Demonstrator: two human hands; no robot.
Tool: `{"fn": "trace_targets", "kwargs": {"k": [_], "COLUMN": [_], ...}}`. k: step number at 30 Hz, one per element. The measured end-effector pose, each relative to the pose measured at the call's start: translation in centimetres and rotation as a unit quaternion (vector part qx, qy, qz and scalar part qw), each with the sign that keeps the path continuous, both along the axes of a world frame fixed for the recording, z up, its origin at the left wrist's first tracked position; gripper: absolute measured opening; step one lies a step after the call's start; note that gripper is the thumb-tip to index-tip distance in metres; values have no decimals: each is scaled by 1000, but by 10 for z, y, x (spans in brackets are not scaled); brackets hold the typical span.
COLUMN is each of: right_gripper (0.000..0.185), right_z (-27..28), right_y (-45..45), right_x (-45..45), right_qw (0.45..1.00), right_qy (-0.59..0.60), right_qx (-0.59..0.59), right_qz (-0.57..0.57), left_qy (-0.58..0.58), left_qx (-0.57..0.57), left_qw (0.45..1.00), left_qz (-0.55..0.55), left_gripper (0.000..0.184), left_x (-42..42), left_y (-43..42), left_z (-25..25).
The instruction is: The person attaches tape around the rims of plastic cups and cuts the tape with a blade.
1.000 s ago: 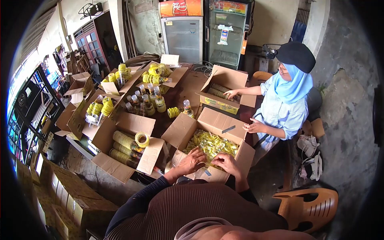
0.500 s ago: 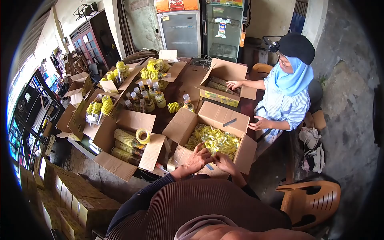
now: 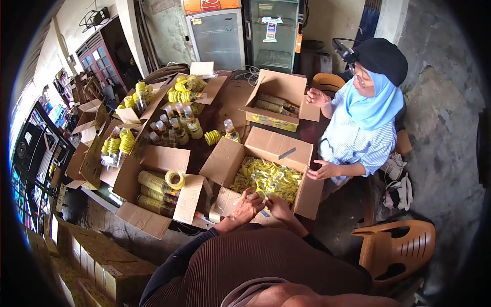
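An open cardboard box (image 3: 286,137) full of small yellow sachets (image 3: 266,176) stands in front of me. My left hand (image 3: 247,204) is over its near edge, fingers bent and drawn together. Beside it, my right hand (image 3: 279,207) is closed, its fingertips close to those of the left. Whatever sits between the fingertips is too small to make out; yellow sachets lie right behind it. A dark flat strip (image 3: 287,153) lies on the box's far flap, and a roll of clear tape (image 3: 217,210) is left of my left hand.
To the left, a carton (image 3: 137,219) holds stacks of yellow-ringed rolls. Several clear-capped bottles (image 3: 193,125) stand behind. A co-worker (image 3: 358,138) is at the right by another carton (image 3: 271,119). An orange chair (image 3: 396,250) stands at my right; stacked cartons (image 3: 102,256) are lower left.
The co-worker's raised hand has come out of the far carton and back toward their chest. My hands stay together at the sachet box. The view has shifted slightly.
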State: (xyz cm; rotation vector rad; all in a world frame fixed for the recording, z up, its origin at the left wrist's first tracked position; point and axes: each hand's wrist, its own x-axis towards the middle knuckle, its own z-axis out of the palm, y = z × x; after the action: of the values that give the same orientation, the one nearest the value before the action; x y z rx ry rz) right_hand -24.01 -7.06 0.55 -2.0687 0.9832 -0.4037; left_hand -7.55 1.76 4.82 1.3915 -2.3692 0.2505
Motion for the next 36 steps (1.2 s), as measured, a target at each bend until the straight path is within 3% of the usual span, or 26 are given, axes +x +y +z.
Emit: {"fn": "trace_targets", "kwargs": {"k": [9, 11, 12, 14, 15, 18, 21, 23, 24, 27, 29, 32, 34, 35, 36], "right_gripper": [33, 32, 32, 32, 32, 31, 31, 22, 14, 14, 13, 19, 23, 27, 37], "right_z": [-4, 0, 1, 4, 8, 19, -1, 1, -41, -32, -26, -24, -22, -21, -11], "right_y": [0, 0, 0, -2, -3, 1, 0, -2, -6, -9, -10, -11, -13, -14, -19], "right_x": [-3, -3, -4, -4, -5, -5, -2, -2, -3, -4, -5, -2, 2, 2, 3], "right_qw": [993, 995, 993, 990, 990, 988, 991, 995, 987, 976, 973, 971, 994, 997, 988], "right_qy": [-100, -92, -105, -120, -114, -102, -109, -78, -80, -24, -24, -33, -43, -46, -118], "right_qx": [51, -1, 21, 49, 62, 107, 71, 65, -123, -188, -198, -200, -50, 26, -43], "right_qz": [-33, -48, -50, -49, -47, -44, -34, -7, 61, 111, 119, 123, 88, 65, 86], "left_qy": [95, 91, 91, 197, 196, 240, 301, 281, 300, 318, 361, 365, 397, 383, 415], "left_qx": [43, 54, 60, 81, 86, 71, 85, 85, 111, 135, 210, 211, 256, 204, 206], "left_qw": [995, 994, 994, 976, 976, 963, 944, 949, 941, 933, 899, 895, 867, 886, 871], "left_qz": [3, 7, 6, 45, 49, 96, 109, 115, 115, 103, 128, 145, 161, 163, 164], "left_gripper": [11, 28, 28, 57, 57, 96, 100, 104, 105, 105, 107, 98, 86, 83, 83], "left_x": [-4, -3, -5, -11, -12, -10, -8, -5, -4, 1, 1, 5, 8, 13, 21], "left_y": [-2, -4, -4, -3, -3, -5, -9, -9, -10, -11, -11, -9, -7, -6, -4], "left_z": [12, 4, 5, 7, 10, 17, 5, 0, -3, -6, -4, -8, -2, -22, -18]}}
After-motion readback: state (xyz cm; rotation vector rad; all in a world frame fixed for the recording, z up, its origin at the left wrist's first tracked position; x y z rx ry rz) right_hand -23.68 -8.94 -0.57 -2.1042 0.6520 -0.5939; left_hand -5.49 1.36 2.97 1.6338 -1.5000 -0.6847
